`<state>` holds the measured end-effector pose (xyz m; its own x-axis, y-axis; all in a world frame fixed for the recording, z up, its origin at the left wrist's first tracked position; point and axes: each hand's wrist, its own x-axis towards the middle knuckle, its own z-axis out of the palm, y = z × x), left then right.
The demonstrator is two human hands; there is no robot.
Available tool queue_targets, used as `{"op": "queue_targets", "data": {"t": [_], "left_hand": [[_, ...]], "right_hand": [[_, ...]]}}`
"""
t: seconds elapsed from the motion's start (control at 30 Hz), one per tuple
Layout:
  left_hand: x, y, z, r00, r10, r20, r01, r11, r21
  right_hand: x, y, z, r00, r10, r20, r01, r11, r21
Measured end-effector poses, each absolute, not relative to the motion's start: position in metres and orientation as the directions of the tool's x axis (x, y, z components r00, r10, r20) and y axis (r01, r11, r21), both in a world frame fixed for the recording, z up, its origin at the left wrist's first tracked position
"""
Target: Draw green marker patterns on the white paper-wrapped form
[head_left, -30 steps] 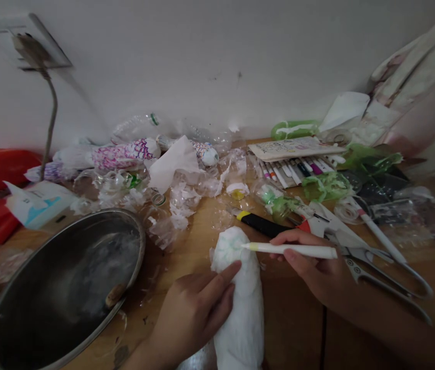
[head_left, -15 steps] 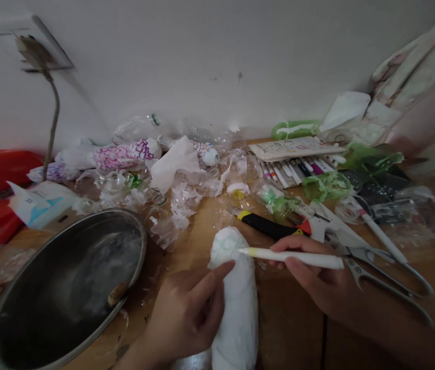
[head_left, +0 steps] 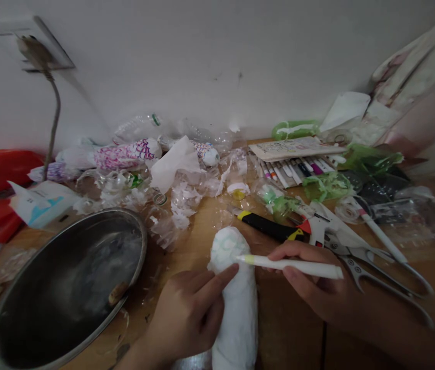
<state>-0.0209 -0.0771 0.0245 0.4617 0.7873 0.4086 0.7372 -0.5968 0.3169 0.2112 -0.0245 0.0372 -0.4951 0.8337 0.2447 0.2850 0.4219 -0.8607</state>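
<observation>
A white paper-covered bottle shape [head_left: 236,308] lies on the wooden table [head_left: 290,329], its rounded end with faint green marks pointing away from me. My left hand [head_left: 190,313] rests against its left side, index finger stretched onto it, the other fingers curled. My right hand [head_left: 313,288] pinches a white marker pen [head_left: 290,265] whose yellow-green tip touches the bottle's upper end.
A large steel bowl [head_left: 20,313] sits at the left. Cut clear plastic scraps and painted bottles [head_left: 125,154] crowd the back. A black-and-yellow knife [head_left: 267,226], scissors [head_left: 386,267], a marker set [head_left: 298,169] and green scraps lie at the right.
The pen tip has moved slightly left and down onto the bottle's end. My left index finger has shifted a little along the bottle.
</observation>
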Motion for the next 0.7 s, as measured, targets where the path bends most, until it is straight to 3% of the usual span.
{"op": "queue_targets", "data": {"t": [0.17, 0.37, 0.7], "left_hand": [[-0.022, -0.077, 0.023, 0.483, 0.779, 0.399, 0.734, -0.609, 0.301], [-0.025, -0.08, 0.022, 0.497, 0.767, 0.405, 0.724, -0.624, 0.293], [-0.023, -0.076, 0.028, 0.483, 0.766, 0.424, 0.751, -0.612, 0.249]], "right_hand": [[0.212, -0.021, 0.037, -0.495, 0.821, 0.283, 0.274, 0.457, -0.846], [0.219, -0.017, 0.034, -0.402, 0.897, 0.181, 0.289, 0.313, -0.905], [0.219, -0.015, 0.028, -0.385, 0.916, 0.112, 0.313, 0.244, -0.918]]}}
